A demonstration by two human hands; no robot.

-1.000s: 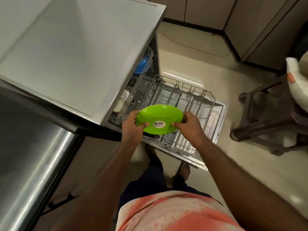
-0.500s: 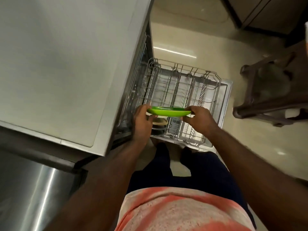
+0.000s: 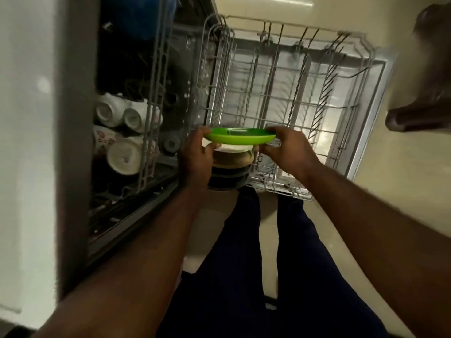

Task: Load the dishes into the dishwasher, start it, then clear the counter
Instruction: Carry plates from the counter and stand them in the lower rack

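The dishwasher (image 3: 80, 142) fills the left side, its door dropped flat to the floor and its dark tub open to view. Out over that door sits the lower rack (image 3: 292, 76), a wide grey wire basket, mostly bare, tines standing in rows. Tucked inside the tub, the upper rack (image 3: 156, 98) holds white cups (image 3: 122, 113) lying on their sides, and something blue (image 3: 141, 13) sits at the far end, too blurred to name. Down at the near-left corner of the lower rack, dark and pale bowls (image 3: 231, 164) stand packed together. Right above them, the green plate (image 3: 240, 135) is edge-on to the camera and nearly level, carried between both hands. The left hand (image 3: 195, 154) clamps its left rim, thumb over the top edge and fingers curled beneath. The right hand (image 3: 288, 150) pinches the right rim the same way, thumb on top, fingers under. So the plate spans the gap between the two hands, just over the bowls; whether its underside touches them is hard to tell from this angle. Dark trouser legs (image 3: 244, 264) stand below on the pale floor (image 3: 402, 203).
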